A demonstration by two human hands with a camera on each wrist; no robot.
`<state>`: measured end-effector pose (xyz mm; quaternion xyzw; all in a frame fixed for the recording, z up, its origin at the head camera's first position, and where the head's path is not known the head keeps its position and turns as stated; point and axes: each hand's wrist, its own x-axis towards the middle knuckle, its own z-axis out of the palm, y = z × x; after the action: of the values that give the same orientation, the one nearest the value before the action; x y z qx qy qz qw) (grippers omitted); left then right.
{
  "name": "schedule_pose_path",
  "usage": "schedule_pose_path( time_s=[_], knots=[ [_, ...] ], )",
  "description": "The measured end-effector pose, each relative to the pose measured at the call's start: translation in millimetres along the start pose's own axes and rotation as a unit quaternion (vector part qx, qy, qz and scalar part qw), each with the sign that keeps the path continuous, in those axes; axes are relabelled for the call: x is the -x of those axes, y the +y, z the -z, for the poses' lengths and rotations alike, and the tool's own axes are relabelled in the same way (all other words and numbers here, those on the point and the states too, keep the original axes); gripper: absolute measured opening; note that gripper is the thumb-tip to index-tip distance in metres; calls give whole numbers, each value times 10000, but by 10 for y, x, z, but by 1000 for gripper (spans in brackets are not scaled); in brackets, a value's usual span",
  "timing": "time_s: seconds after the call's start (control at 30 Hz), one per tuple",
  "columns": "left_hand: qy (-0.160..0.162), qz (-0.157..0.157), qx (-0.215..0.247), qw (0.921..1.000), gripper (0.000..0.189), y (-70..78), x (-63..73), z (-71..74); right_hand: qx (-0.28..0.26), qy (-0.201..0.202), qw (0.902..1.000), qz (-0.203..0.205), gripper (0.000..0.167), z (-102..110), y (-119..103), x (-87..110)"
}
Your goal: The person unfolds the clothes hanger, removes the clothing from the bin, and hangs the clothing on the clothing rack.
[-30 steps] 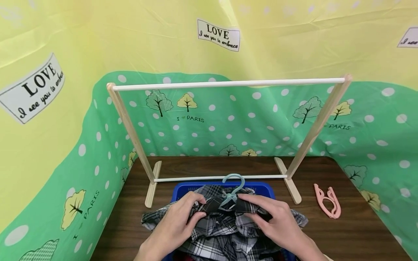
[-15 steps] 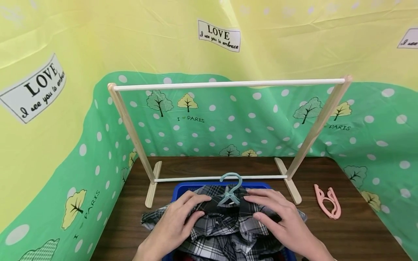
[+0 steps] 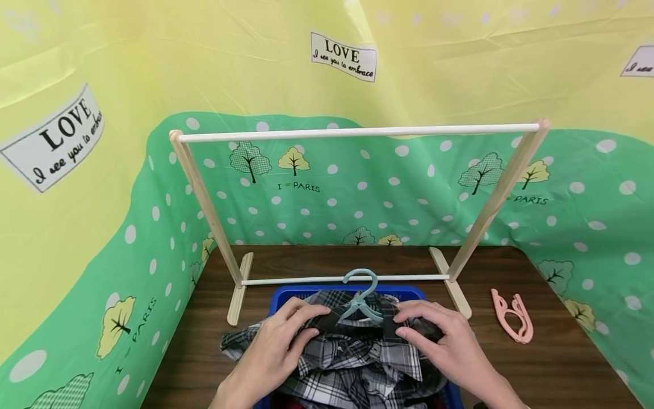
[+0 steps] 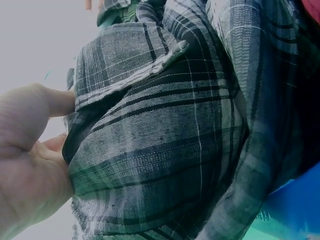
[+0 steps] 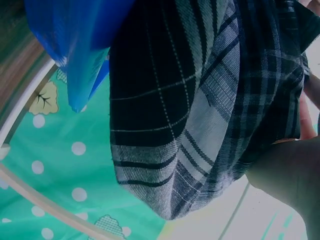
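A black, grey and white plaid shirt (image 3: 352, 386) lies bunched over a blue basket (image 3: 283, 295) in the head view. From its collar opening a light blue hanger (image 3: 360, 303) sticks up, hook on top; the hanger's arms are partly hidden in the cloth. The left hand (image 3: 278, 343) pinches the collar on the left of the hanger, and its thumb and fingers show on the cloth (image 4: 145, 130) in the left wrist view. On the other side, the right hand (image 3: 447, 343) pinches the collar's right edge between thumb and fingers. Plaid cloth (image 5: 215, 115) hangs beside that hand in the right wrist view.
A wooden rack with a white top rail (image 3: 357, 133) and a low white bar (image 3: 301, 280) stands behind the basket. On the dark wooden table (image 3: 557, 369), a folded pink hanger (image 3: 503, 320) lies at the right. Patterned yellow and green cloth surrounds the table.
The right hand has let its collar edge go slack, then pinched it again and drawn it rightward, so more of the hanger shows. The hanger has shifted slightly left. The left hand keeps its hold.
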<state>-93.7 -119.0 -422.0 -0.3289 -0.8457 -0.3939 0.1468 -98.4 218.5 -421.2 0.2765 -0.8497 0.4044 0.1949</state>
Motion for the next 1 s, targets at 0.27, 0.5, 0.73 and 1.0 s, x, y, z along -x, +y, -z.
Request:
schedule_pose_path(
  time_s=[0.27,0.5,0.73,1.0],
  knots=[
    [56,-3,-53,10000,43,0,-17,10,1233,-285,9905,-537,47,2,12,3],
    [188,-94,-371,9991,39,-20,-7,-10,1284,-376,9892,-596,24,7,60,11],
    [520,-65,-1505,9872,22,-26,-21,-13,1152,-225,9914,-582,24,-14,63,8],
    [721,-356,-1640,9832,11,-36,-5,28,1075,-15,9939,-242,29,10,50,15]
  ],
)
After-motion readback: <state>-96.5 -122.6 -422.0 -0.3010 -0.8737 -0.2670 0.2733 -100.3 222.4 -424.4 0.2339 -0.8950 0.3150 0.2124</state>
